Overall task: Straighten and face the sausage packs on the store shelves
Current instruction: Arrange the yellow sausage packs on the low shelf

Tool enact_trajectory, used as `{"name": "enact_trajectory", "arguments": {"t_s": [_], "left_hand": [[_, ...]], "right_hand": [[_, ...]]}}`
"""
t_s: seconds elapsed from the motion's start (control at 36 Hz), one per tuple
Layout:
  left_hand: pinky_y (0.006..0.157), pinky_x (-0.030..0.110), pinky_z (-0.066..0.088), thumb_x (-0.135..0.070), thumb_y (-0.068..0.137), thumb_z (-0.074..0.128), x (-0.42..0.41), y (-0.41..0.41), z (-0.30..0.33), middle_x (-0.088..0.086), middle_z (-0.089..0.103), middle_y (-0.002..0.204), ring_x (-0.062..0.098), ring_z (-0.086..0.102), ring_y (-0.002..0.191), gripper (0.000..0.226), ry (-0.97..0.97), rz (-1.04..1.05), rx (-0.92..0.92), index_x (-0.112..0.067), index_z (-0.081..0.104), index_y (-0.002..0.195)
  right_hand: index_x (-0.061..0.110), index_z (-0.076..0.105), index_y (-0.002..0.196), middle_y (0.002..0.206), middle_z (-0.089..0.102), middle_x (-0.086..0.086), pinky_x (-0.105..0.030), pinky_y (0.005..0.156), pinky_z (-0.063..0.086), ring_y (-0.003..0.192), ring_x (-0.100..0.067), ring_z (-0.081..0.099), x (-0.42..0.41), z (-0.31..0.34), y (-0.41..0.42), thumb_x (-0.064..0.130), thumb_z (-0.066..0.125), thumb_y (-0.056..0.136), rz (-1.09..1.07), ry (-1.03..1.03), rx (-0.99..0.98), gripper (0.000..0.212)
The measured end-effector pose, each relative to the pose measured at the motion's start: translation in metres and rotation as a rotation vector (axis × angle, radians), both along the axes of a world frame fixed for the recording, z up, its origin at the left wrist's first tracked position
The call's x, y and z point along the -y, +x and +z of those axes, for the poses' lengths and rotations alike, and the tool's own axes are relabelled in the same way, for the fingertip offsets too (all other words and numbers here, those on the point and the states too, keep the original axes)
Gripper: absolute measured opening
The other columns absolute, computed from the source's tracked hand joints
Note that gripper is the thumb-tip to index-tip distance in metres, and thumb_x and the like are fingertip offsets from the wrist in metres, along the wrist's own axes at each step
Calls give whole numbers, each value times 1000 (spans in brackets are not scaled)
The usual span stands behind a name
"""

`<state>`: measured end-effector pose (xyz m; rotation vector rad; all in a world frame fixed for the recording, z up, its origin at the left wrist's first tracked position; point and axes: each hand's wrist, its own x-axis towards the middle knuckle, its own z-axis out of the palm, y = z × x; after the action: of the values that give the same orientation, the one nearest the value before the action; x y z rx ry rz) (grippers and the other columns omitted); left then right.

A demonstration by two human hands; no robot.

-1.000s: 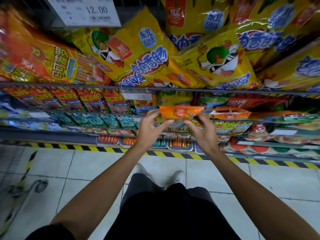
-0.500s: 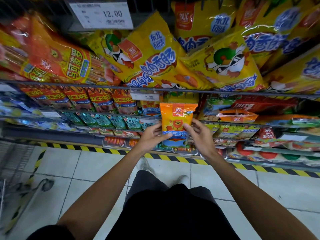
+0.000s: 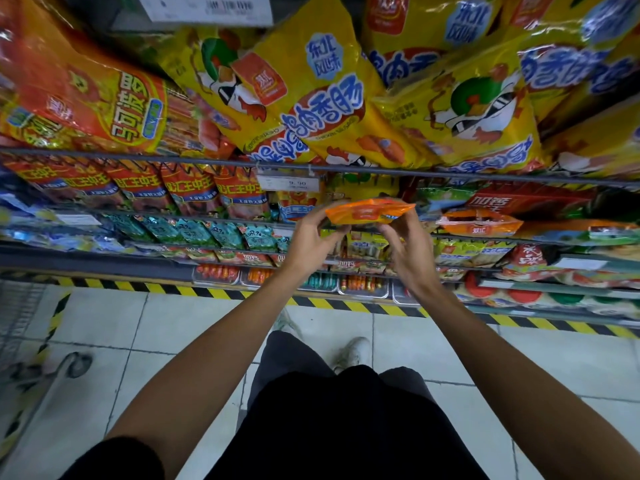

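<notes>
A small orange sausage pack (image 3: 369, 212) is held between both hands in front of the second shelf, tipped nearly flat so only its top edge shows. My left hand (image 3: 311, 239) pinches its left end and my right hand (image 3: 407, 249) grips its right end from below. Just behind it stands a like orange pack (image 3: 298, 206) under a price tag (image 3: 289, 183). Another orange pack (image 3: 479, 223) lies flat on the shelf to the right. Big yellow sausage bags (image 3: 322, 98) fill the top shelf.
Red packs (image 3: 138, 188) line the second shelf at left, teal packs (image 3: 194, 233) the shelf below. Wire rails (image 3: 104, 155) front each shelf. A yellow-black striped strip (image 3: 207, 291) marks the base. A trolley wheel (image 3: 78, 365) stands at lower left on the tiled floor.
The orange pack, upright and facing me half a second ago, has been tipped back nearly flat and raised toward the shelf. Both hands moved up with it.
</notes>
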<state>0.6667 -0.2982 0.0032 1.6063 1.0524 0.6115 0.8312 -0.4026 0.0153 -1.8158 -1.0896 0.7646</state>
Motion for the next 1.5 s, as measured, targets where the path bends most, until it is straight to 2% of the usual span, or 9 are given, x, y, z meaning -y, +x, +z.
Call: {"name": "enact_trajectory", "arguments": {"t_s": [0.31,0.42,0.58,0.86,1.0,1.08,1.25,1.36,1.5], "left_hand": [[104,49,51,-15,99,66,-17,19,-24,11,70,116,27,65,111,10,43,49,-182,-11,63,108],[115,38,43,-13,104,58,-14,24,-26,11,59,143,27,56,131,44,-2,76,-194,-5,48,146],[115,49,42,-11,103,55,-5,28,-31,8,46,153,27,47,140,58,-45,120,-211,-11,31,156],[109,26,40,-7,105,50,-13,32,-25,11,47,155,27,49,138,56,-89,104,-141,-7,32,158],[91,36,53,-12,106,49,-11,28,-21,19,54,145,14,63,90,56,-73,24,-310,-10,28,159],[101,45,50,-11,106,50,-2,22,-22,17,53,146,25,65,101,58,-5,18,-294,-10,26,159],[118,41,39,-6,104,47,13,11,-40,3,12,171,22,16,157,68,235,-61,-300,-20,16,163],[63,29,54,2,99,51,11,14,-49,-6,-12,171,26,11,158,84,310,-177,-378,-31,8,163],[90,39,57,-3,101,53,15,16,-46,-7,-6,171,24,11,157,76,190,-87,-321,-29,16,163]], "right_hand": [[8,54,110,103,65,-20,-51,89,52,99,-32,66,-33,-27,6,38,51,106,-35,-93,19,31],[6,58,119,93,64,2,-33,77,45,91,-23,63,-45,-36,11,35,48,108,-19,-131,42,33],[2,58,127,113,69,-25,-43,74,47,99,-37,66,-62,-39,9,25,47,109,-118,-153,2,31],[3,49,129,89,61,2,-42,74,47,86,-25,59,-70,-46,16,29,61,102,-291,-69,-38,39],[4,53,125,84,62,-6,-33,61,38,73,-25,58,-70,-46,12,40,60,101,-276,-103,0,44],[6,57,120,69,57,-4,-39,53,36,58,-25,55,-62,-50,9,46,58,101,-285,-70,20,45],[8,57,138,131,67,-6,-18,87,52,107,-13,66,-37,-58,-3,29,57,104,-185,48,70,40],[10,45,151,153,50,-6,-22,98,49,120,-6,56,-36,-59,-1,23,55,105,-83,20,57,49],[15,47,149,147,55,-2,-35,105,50,126,-18,59,-15,-61,14,25,62,102,-69,-15,-8,51]]}}
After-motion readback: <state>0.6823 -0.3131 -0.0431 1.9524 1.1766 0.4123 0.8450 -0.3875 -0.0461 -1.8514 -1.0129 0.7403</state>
